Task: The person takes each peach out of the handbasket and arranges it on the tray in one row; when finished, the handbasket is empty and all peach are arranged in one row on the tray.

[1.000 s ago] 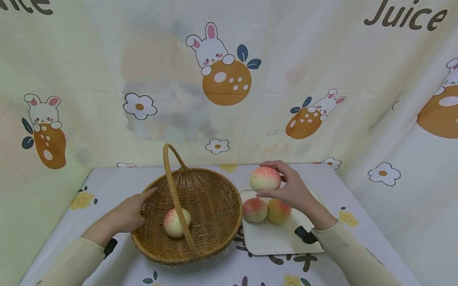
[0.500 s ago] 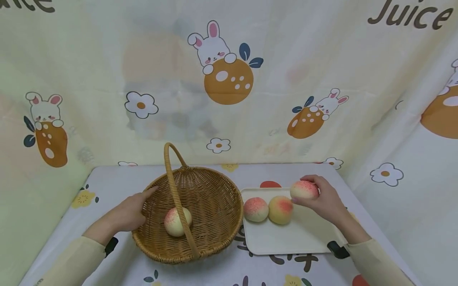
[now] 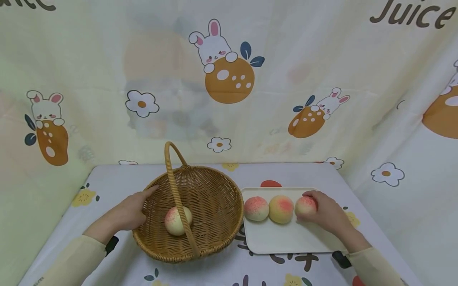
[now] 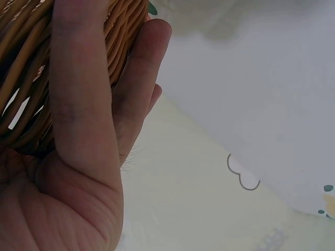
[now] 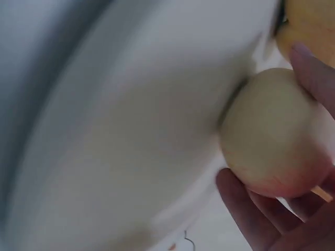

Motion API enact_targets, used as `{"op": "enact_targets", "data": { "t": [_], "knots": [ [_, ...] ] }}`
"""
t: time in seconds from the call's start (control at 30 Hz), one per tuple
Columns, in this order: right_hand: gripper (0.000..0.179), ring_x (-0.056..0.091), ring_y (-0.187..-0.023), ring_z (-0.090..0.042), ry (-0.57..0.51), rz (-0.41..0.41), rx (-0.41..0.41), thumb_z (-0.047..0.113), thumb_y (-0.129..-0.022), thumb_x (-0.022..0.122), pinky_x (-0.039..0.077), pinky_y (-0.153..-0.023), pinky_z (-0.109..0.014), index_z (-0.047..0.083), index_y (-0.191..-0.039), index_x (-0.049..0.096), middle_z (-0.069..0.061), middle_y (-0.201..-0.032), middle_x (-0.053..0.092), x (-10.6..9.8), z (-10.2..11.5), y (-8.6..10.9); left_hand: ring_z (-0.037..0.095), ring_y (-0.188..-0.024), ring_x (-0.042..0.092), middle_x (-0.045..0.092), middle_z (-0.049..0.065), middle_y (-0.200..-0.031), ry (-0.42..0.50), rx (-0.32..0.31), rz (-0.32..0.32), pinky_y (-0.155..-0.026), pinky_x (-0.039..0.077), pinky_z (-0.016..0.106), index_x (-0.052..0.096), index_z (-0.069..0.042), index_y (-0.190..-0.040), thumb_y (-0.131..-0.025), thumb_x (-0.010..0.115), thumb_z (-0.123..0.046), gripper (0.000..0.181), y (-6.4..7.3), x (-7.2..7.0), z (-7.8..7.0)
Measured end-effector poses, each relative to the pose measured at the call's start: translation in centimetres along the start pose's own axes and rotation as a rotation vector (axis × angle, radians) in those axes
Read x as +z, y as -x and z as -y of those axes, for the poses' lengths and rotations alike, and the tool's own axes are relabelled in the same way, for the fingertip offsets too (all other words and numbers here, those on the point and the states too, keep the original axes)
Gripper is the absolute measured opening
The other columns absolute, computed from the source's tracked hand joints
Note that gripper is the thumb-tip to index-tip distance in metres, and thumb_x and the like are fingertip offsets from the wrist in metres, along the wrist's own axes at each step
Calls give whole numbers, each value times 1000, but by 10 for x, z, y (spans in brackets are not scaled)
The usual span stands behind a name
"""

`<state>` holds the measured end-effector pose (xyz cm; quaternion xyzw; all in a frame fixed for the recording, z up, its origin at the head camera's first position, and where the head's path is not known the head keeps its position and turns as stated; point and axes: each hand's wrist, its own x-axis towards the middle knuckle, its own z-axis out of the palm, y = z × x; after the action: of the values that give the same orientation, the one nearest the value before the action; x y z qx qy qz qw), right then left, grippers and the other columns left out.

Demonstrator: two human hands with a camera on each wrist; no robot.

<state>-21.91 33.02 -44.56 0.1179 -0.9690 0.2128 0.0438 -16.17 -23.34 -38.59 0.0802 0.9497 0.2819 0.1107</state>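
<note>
A wicker basket (image 3: 211,234) with a tall arched handle holds one pale peach (image 3: 175,222) with a pink blush. My left hand (image 3: 130,210) grips the basket's left side at the rim; in the left wrist view its fingers (image 4: 81,99) lie along the outside of the woven wall (image 4: 123,39). On the cream tray (image 3: 279,240), my right hand (image 3: 327,212) holds a peach (image 3: 305,206), fingers on the far side and thumb on the near side. That peach (image 5: 272,130) sits close over the tray surface. Left of it are a yellow-orange peach (image 3: 281,209) and a pink-red one (image 3: 256,209).
A white patterned cloth (image 3: 121,262) covers the table. The tray stands just right of the basket, its left edge close to the basket rim. Behind and at both sides hangs a printed curtain (image 3: 171,119) with rabbits and flowers.
My right hand has carried its peach from above the back of the tray rightward and down, to beside the yellow-orange peach. The left hand and basket stay put.
</note>
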Motion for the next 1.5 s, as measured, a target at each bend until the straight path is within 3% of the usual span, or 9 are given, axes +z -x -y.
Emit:
{"op": "enact_targets", "data": {
  "t": [0.27,0.57,0.73,0.83,0.93,1.1,1.3,1.5],
  "knots": [
    [77,59,-110,-38,-14,101,-80,8,-65,87,46,-92,-57,-5,-134,56,-22,-126,62,-13,4,7,55,-123,50,40,41,-144,-23,7,-5,-77,56,48,32,5,-154,-71,56,20,88,-1,-1,-1],
    [74,59,-101,-30,-23,95,-64,12,-67,84,48,-85,-50,-2,-134,57,-18,-125,64,-12,6,7,56,-125,48,38,42,-145,-25,-2,0,-79,56,50,32,6,-154,-72,56,20,87,1,-3,-3],
    [81,59,-111,-38,54,69,-77,27,-73,87,48,-90,-56,0,-140,52,-23,-132,58,-18,18,7,55,-124,49,39,41,-145,-15,1,6,-77,56,48,31,6,-154,-72,56,20,88,1,-3,-6],
    [84,55,-120,-40,31,-12,-108,39,-78,85,46,-92,-60,5,-146,49,-21,-139,53,-24,43,4,54,-123,50,39,41,-145,-15,3,7,-76,56,47,31,5,-154,-72,56,20,88,1,-4,-6],
    [82,51,-126,-37,-79,-86,-162,42,-82,83,44,-96,-61,11,-148,48,-13,-144,50,-25,81,-2,54,-123,50,38,42,-145,-14,-1,7,-76,56,47,31,6,-155,-72,56,20,87,1,-5,-6],
    [78,49,-130,-27,-217,-112,-334,40,-83,82,42,-102,-55,14,-148,48,-4,-148,46,-13,145,-9,56,-124,49,38,42,-145,-18,-4,8,-78,56,50,30,6,-155,-73,56,20,87,1,-5,-6],
    [74,44,-137,-19,-259,-22,-522,41,-89,77,42,-106,-48,16,-150,46,3,-151,43,14,198,-18,55,-125,48,37,41,-146,-17,-7,23,-79,55,49,29,4,-156,-73,55,20,88,0,-3,-6],
    [73,42,-138,-19,-229,114,-597,45,-93,70,44,-104,-46,22,-155,39,2,-154,38,35,236,-21,52,-123,50,38,42,-145,-22,3,27,-73,53,43,29,5,-155,-73,57,19,88,-1,-2,-3]
  ]
}}
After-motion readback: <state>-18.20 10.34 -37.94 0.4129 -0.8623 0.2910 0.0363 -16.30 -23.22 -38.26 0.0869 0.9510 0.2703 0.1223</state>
